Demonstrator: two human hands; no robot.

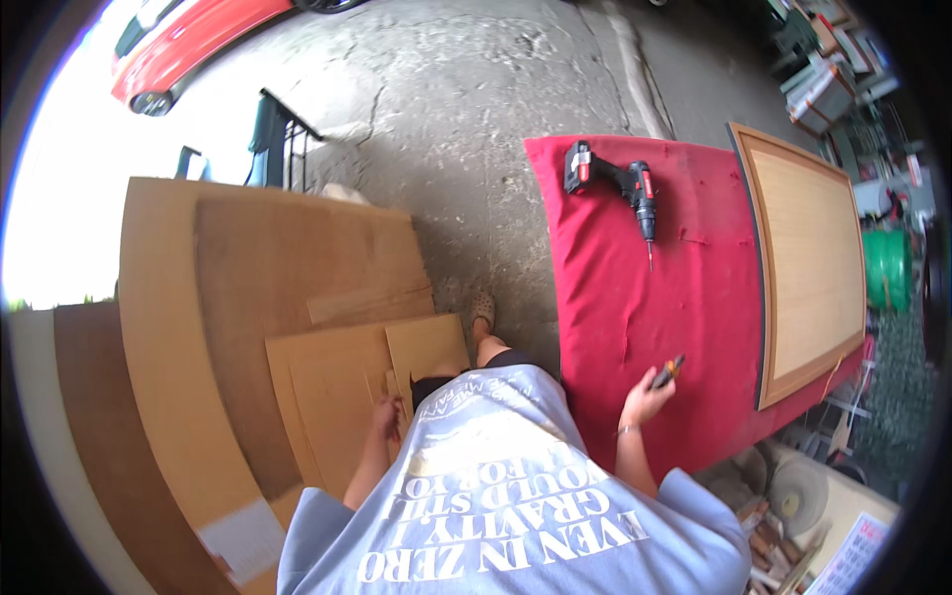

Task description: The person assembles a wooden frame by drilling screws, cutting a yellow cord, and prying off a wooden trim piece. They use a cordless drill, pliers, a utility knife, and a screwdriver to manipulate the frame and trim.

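My right hand (645, 401) is over the near part of a table covered with red cloth (605, 297). It is closed around a small black-and-orange hand tool (668, 372), whose exact kind is too small to tell. Low beside my body, my left hand (388, 415) is in front of leaning cardboard sheets (327, 387). Its fingers look curled, and whatever they hold is too blurred to make out. Farther up the red cloth lies a cordless drill (640, 188) with a long bit pointing back toward me. A wood-framed panel (808, 258) rests along the table's right side.
Large brown boards (159, 327) lean on my left. A dark metal rack (283, 144) stands behind them. Concrete floor (466, 109) runs ahead to a red car (198, 45). A green drum-like object (886, 270) and stacked goods (821, 94) line the right side.
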